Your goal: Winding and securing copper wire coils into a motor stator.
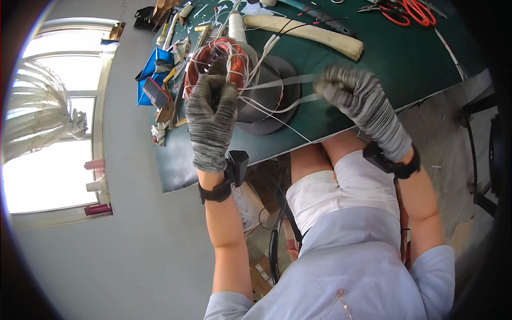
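A motor stator with orange copper windings (238, 61) stands on the green table, white binding wrapped around its coil ends. My left hand (212, 106), in a grey knitted glove, is closed at the near edge of the winding; its fingertips are partly hidden against the coil. Out to the right, my right hand (352, 90), gloved the same way, is closed on a white lacing tape (282, 82). Two strands of it stretch between this hand and the winding. White sleeved lead wires (261, 60) come off the coil. Beneath lies a dark round base (285, 101).
Behind the stator stands a spool of white thread (237, 28). A pale curved bar (309, 33) lies farther right, with red-handled pliers (408, 13) at the far right. A blue bin (148, 74) and assorted tools crowd the left edge. The table's front edge (341, 129) borders my lap.
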`<state>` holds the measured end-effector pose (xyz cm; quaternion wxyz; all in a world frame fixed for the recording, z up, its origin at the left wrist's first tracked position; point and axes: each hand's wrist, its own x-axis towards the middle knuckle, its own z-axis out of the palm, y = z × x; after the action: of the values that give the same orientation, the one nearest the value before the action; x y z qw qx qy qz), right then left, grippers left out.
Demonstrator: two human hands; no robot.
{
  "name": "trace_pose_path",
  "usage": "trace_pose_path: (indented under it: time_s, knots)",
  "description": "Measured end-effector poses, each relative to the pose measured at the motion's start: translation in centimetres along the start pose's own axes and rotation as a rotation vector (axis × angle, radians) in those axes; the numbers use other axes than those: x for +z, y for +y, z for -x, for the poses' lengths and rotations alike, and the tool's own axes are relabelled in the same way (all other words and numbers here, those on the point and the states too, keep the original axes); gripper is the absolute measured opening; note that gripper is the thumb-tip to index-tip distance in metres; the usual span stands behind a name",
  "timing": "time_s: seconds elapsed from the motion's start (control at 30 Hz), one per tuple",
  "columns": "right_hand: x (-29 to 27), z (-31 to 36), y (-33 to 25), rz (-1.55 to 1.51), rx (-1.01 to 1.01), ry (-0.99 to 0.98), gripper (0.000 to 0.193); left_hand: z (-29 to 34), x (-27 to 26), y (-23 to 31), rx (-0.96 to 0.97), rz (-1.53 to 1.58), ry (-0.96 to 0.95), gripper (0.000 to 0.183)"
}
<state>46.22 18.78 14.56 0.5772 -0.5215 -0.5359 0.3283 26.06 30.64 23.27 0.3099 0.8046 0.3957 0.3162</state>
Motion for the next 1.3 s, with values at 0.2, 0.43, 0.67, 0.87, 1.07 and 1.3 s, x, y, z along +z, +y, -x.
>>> trace_pose_path:
  time_s: [0.2, 0.43, 0.67, 0.87, 1.07, 1.3]
  knots:
    - [6.4, -4.4, -3.8, 0.510, -0.397, 0.489, 0.026, 0.1, 0.1, 0.2, -0.028, 0.027, -0.001, 0.005]
    - [5.0, -4.1, -1.2, -0.411, -0.075, -0.180, 0.020, 0.3, 0.4, -0.6, 0.009, 0.072, 0.000, 0.004]
    - [7.0, -4.6, -1.7, 0.667, -0.266, 0.186, 0.029, 0.0, 0.5, -0.3, 0.027, 0.052, -0.014, 0.006]
    - [6.4, -5.2, -3.9, 0.387, -0.003, -0.066, 0.023, 0.4, 0.4, 0.2, -0.039, 0.054, 0.045, 0.008]
    - [5.8, -4.4, -0.9, 0.459, -0.392, -0.052, 0.018, 0.7, 0.2, 1.0, -0.061, 0.064, 0.005, 0.007]
    - [5.7, -5.0, -2.7, 0.152, -0.732, 0.193, 0.029, 1.0, -0.2, -1.3, 0.718, -0.849, 0.242, 0.012]
